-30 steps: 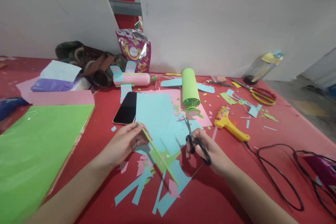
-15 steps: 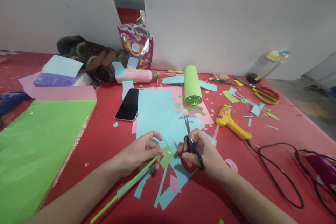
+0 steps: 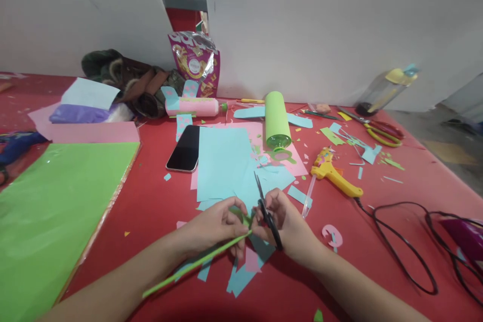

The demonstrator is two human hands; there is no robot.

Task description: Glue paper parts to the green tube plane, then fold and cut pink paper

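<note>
My left hand [image 3: 224, 224] is closed on a long thin green paper strip [image 3: 196, 263], which trails down towards my left forearm. My right hand [image 3: 279, 221] holds black-handled scissors [image 3: 269, 219], their blades pointing up and away from me. The right fingertips meet the strip's upper end beside the left fingers. Behind the fingers a small green piece [image 3: 245, 219] is partly hidden. Under the hands lie light blue paper sheets [image 3: 222, 161] and blue and pink offcuts [image 3: 251, 261]. Farther back, a bottle wrapped in green paper [image 3: 277, 118] rests across blue paper wings [image 3: 249, 113].
A yellow glue gun [image 3: 335, 176] with a black cord lies to the right. Left of the blue sheets is a phone [image 3: 184, 150]. A pink-wrapped bottle [image 3: 198, 107] and a snack bag [image 3: 196, 63] stand behind. Green paper [image 3: 71, 201] covers the left side. Red-handled scissors [image 3: 387, 131] lie far right.
My left hand has moved right, bringing the strip's upper end to my right fingers. My right hand has shifted slightly left with the scissors. The small green piece is now mostly hidden.
</note>
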